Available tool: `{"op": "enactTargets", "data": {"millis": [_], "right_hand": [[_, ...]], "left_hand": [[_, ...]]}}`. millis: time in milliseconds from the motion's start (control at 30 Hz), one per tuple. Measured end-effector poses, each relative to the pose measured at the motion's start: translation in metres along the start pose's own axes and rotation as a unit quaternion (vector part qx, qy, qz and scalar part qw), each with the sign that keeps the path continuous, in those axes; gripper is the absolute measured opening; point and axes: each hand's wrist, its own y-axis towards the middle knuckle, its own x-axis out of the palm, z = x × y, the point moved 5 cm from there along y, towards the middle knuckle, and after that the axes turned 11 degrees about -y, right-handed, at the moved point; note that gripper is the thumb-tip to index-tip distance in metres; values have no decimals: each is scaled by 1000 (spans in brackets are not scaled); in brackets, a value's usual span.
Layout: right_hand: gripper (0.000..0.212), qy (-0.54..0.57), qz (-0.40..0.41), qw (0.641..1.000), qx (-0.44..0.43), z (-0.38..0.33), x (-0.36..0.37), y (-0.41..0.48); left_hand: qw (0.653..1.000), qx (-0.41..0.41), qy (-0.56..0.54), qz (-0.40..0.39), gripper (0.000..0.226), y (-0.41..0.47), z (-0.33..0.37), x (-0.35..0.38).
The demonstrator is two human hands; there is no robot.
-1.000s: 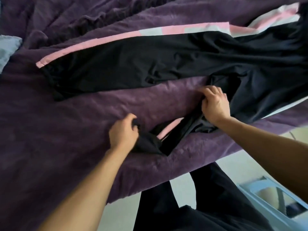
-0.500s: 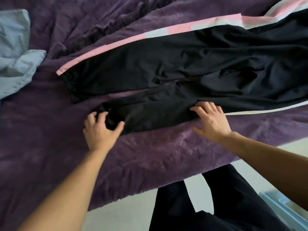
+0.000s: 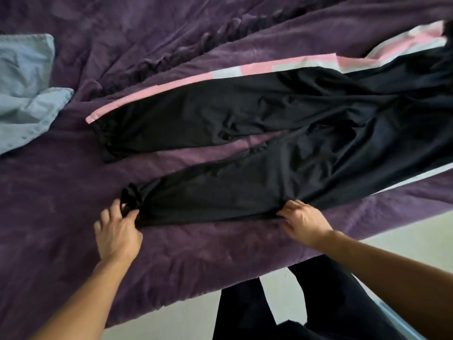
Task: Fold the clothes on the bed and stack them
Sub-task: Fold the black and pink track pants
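A pair of black track trousers with a pink and pale side stripe (image 3: 282, 143) lies spread along the near half of a bed covered in a crumpled dark purple blanket (image 3: 61, 204); the waist end runs off toward the right edge of the bed, the two cuffs point toward the left; the far leg (image 3: 196, 119) carries the pink stripe along its upper side and lies flat; the near leg (image 3: 232, 192) lies close to the near edge of the bed, with a strip of purple blanket showing between the two legs. Left hand (image 3: 116, 233): thumb and forefinger pinch the bunched black cuff of the near leg, the remaining fingers spread and resting on the blanket; grip closed on the cuff. Right hand (image 3: 302, 220): fingertips curled over the lower hem line of the near leg about midway along it; the fabric edge appears nipped under the fingers, so this grip is likewise closed on the trousers. A rumpled pale blue garment (image 3: 24, 94) lies at the left edge of the bed, well apart from the trousers. The person's black-clad legs (image 3: 306, 303) stand at the near edge of the bed on a pale floor (image 3: 191, 320).
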Motion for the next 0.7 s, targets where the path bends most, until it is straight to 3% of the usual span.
{"op": "enactTargets", "data": {"millis": [167,300,433,600,700], "right_hand": [[17,41,130,989,56,34,-37,5],[19,22,144,976,160,111,-63,-7],[24,1,173,957,233,213,-85,-45],[47,-50,126,952,273,337,-76,-94],[69,-110,56,959,255,389,-66,-108]], "left_hand": [[981,130,-95,105,36,-3,97,-27],[959,233,-155,34,31,-19,219,-26],[936,321,-144,-28,29,-49,338,1],[924,356,-119,-80,27,-96,456,46],[935,334,-71,-98,45,-116,508,73]]}}
